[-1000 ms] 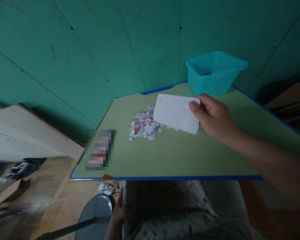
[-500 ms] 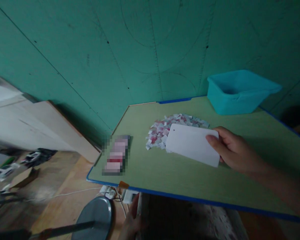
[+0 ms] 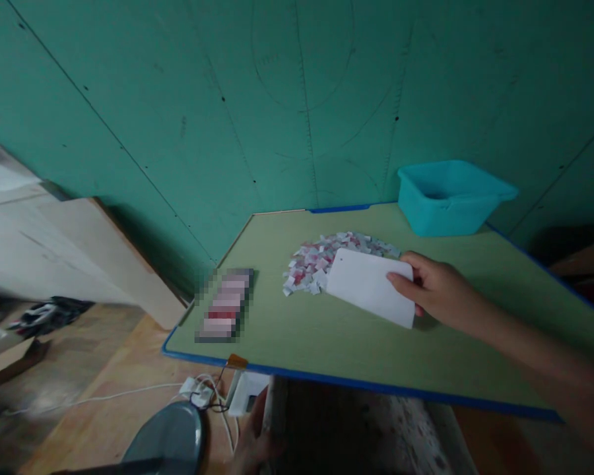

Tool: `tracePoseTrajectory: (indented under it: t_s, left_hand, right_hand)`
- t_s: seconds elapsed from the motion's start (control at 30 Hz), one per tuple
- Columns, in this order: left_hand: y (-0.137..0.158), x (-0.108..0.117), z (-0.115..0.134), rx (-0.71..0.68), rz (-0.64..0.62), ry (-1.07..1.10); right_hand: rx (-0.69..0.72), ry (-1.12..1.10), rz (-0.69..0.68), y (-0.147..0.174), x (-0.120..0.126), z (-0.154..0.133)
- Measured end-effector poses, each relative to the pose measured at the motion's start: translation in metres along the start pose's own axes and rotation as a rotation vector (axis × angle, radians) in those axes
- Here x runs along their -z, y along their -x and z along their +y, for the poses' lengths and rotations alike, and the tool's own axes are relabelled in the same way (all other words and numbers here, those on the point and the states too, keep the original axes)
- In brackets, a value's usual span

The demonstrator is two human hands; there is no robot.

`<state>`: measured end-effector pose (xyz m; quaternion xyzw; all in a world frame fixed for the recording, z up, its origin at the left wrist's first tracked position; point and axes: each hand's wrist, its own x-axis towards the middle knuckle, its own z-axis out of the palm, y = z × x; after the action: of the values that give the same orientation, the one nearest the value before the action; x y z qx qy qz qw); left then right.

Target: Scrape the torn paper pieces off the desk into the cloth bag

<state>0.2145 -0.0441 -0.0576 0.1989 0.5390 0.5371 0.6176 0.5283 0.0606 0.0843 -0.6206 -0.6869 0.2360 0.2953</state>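
Observation:
My right hand (image 3: 428,287) pinches the right end of a flat white rectangular plate (image 3: 370,287), thumb on top. The plate has rounded corners and a small hole near its far left corner. It is tilted over the near right side of a pile of small white and pinkish paper scraps (image 3: 317,260) on the green tabletop (image 3: 297,336). Low in the view, in dim light, my left hand (image 3: 256,435) closes on the left side of an open container (image 3: 276,412) below the table's front edge. Its fingers are partly hidden.
A turquoise plastic bin (image 3: 450,204) stands at the back right against the green wall (image 3: 277,99). A pixelated phone-shaped object (image 3: 224,307) lies at the left. Below are a round grey stool seat (image 3: 171,435), a white power strip (image 3: 197,391) and cables.
The view has shifted a little, so the bin and right hand appear further left. The right hand still grips the plate, and the scrap pile looks much the same.

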Motion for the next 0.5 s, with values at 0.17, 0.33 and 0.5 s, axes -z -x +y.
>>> tracePoseTrajectory:
  t_s: [0.17,0.33,0.5]
  left_hand:
    - [0.008,-0.002,-0.003,0.012,-0.025,0.02]
    - [0.001,0.0,-0.014,-0.045,0.086,-0.104]
    - [-0.008,0.014,-0.02,0.002,0.032,-0.157]
  right_hand:
    - [0.047,0.097,0.133,-0.006,0.015,0.004]
    - [0.025,0.013,0.222,-0.01,0.021,0.01]
    - [0.047,-0.109,0.23,-0.008,0.019,0.01]
